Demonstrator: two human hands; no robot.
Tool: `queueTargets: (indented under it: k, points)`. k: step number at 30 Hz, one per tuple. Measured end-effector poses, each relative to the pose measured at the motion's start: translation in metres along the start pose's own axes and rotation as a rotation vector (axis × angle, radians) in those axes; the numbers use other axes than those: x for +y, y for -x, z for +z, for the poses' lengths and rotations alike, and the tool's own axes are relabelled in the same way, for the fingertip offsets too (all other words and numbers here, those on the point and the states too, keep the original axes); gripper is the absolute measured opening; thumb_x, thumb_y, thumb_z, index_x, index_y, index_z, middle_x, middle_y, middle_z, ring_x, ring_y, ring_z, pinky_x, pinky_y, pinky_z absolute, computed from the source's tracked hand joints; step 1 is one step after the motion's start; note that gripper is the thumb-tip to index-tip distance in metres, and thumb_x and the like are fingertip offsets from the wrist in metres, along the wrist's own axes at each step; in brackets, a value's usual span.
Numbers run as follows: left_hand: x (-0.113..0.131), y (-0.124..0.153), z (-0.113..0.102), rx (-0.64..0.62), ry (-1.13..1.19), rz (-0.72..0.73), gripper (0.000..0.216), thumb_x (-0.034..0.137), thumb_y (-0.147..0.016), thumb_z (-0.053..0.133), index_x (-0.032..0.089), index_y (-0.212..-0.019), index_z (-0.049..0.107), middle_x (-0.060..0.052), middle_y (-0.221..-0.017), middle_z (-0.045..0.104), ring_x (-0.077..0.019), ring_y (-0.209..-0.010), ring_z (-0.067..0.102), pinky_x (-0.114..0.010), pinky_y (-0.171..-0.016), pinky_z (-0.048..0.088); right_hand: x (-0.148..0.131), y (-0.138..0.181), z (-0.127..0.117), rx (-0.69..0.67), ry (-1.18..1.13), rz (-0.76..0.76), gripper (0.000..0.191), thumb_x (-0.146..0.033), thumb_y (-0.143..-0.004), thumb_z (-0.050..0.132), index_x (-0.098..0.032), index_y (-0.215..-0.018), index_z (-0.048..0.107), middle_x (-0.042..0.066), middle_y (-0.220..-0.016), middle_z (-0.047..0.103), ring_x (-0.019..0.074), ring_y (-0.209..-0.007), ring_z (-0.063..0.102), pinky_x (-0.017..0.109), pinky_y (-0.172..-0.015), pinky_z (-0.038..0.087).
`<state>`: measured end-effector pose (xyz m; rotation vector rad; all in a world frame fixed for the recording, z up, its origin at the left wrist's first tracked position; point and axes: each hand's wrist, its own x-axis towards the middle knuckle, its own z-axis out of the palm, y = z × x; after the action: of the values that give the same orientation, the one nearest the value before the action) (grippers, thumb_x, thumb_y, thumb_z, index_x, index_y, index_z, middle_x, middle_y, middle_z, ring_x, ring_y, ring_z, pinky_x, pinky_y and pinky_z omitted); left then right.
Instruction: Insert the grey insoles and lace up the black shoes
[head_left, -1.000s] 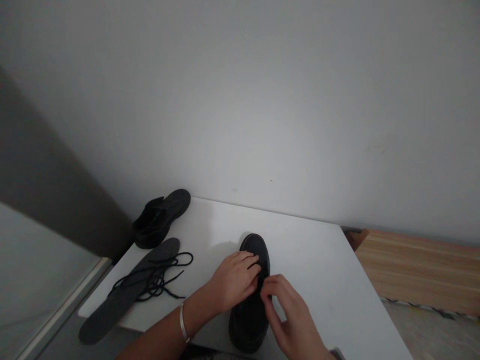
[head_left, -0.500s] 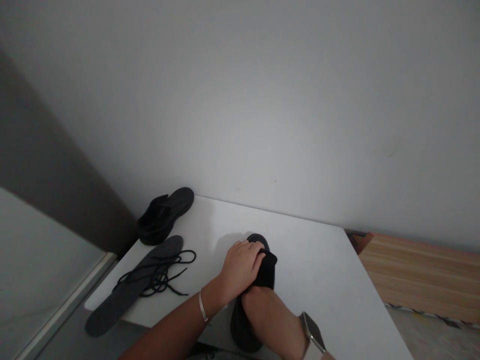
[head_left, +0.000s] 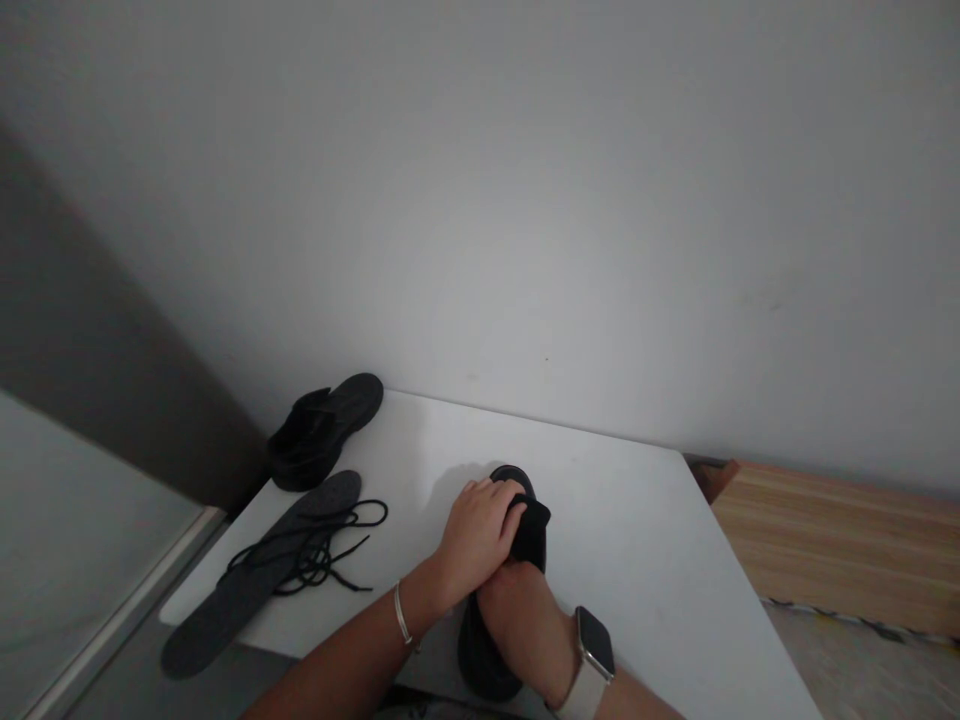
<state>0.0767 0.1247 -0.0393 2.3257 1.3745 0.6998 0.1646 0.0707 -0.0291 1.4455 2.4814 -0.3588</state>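
A black shoe lies on the white table in front of me, toe pointing away, its heel end near my body. Across its front part rests my left hand, fingers wrapped over the upper beside the raised black tongue. My right hand reaches into the shoe's opening; its fingers are hidden inside. To the left, a grey insole sticks out past the table's near edge, with a loose black shoelace tangled on it.
A second black shoe, without laces, stands at the table's far left corner. Behind the table rises a white wall. A wooden board is at the right, beyond the table edge.
My right wrist has turned and shifted left, bringing the watch face more into view. My left hand keeps its place on the shoe. The whole view has shifted slightly.
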Motion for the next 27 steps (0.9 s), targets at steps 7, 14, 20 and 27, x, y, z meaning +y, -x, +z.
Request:
queueTargets:
  k: [7, 14, 20, 27]
  points:
    - [-0.003, 0.001, 0.002, 0.009, 0.047, -0.003, 0.016, 0.021, -0.098, 0.052, 0.021, -0.108, 0.065, -0.006, -0.105, 0.074, -0.0246, -0.1, 0.065, -0.04, -0.092, 0.048, 0.001, 0.0, 0.002, 0.027, -0.007, 0.009, 0.033, 0.009, -0.084, 0.051, -0.007, -0.095, 0.078, 0.02, -0.091, 0.078, 0.028, -0.08, 0.077, 0.03, -0.058, 0.054]
    - [-0.005, 0.001, 0.003, 0.022, 0.079, 0.002, 0.015, 0.021, -0.098, 0.053, 0.021, -0.106, 0.065, -0.005, -0.104, 0.074, -0.0247, -0.099, 0.065, -0.04, -0.09, 0.048, 0.004, 0.005, 0.004, 0.086, -0.038, 0.044, 0.033, 0.009, -0.084, 0.05, -0.007, -0.094, 0.078, 0.018, -0.089, 0.078, 0.0286, -0.079, 0.075, 0.033, -0.063, 0.055]
    - [-0.006, 0.0, 0.0, 0.027, 0.116, -0.008, 0.016, 0.021, -0.096, 0.054, 0.022, -0.104, 0.067, -0.005, -0.1, 0.074, -0.025, -0.096, 0.066, -0.039, -0.088, 0.049, 0.007, 0.008, 0.008, 0.205, -0.079, 0.137, 0.034, 0.005, -0.087, 0.047, -0.003, -0.11, 0.071, 0.025, -0.104, 0.073, 0.0295, -0.087, 0.073, 0.037, -0.073, 0.057]
    - [-0.01, -0.001, 0.001, 0.048, 0.221, -0.035, 0.019, 0.023, -0.096, 0.053, 0.022, -0.104, 0.07, -0.004, -0.101, 0.075, -0.0228, -0.095, 0.067, -0.036, -0.087, 0.051, 0.008, 0.024, 0.002, 0.319, -0.181, 0.17, 0.037, 0.005, -0.08, 0.049, -0.012, -0.109, 0.064, 0.013, -0.101, 0.07, 0.0245, -0.09, 0.069, 0.033, -0.079, 0.055]
